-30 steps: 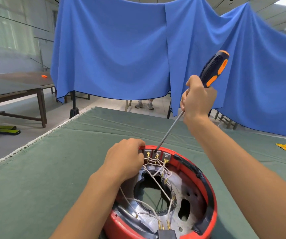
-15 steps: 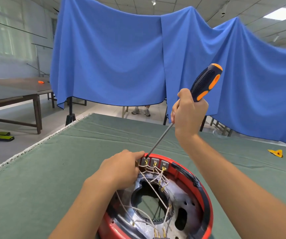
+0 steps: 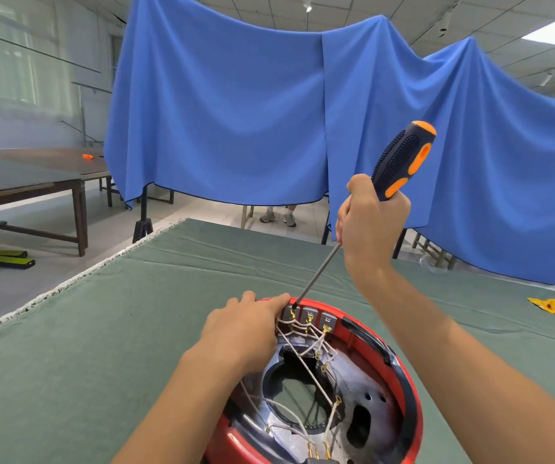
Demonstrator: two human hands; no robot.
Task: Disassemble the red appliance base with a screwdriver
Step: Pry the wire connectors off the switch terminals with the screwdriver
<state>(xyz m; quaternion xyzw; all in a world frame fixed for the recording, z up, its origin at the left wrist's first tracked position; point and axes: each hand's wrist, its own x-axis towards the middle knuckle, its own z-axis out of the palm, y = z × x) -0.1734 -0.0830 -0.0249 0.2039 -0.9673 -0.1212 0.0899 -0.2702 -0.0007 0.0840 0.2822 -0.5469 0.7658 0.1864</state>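
- The red appliance base (image 3: 406, 373) sits open side up at the near edge of your desk (image 3: 108, 346), which has a green cloth over it; the base's bottom is cut off by the frame.
- Inside you can see a silvery metal plate (image 3: 353, 380) with a big round hole, plus white wires (image 3: 303, 360) running to brass connectors.
- On the far inner wall there's a row of three grey terminal blocks (image 3: 309, 315).
- Your left hand (image 3: 246, 333) rests on the far-left rim, fingers (image 3: 274, 301) reaching over the edge right next to the leftmost block. Can't really tell if they're pinching a wire or just pressing there.
- Your right hand (image 3: 371, 222) is raised above the base, fingers wrapped tight round the lower part of the screwdriver (image 3: 400, 162) handle, black with orange inserts.
- The shaft slants down and to the left, and the tip lands at the leftmost terminal block, just beside your left fingertips.
- Far right on the desk lies a small yellow scrap (image 3: 544, 305), well apart from everything.
- Behind the desk hangs a blue cloth (image 3: 236, 112), and there's a brown table (image 3: 28, 182) off to the far left.
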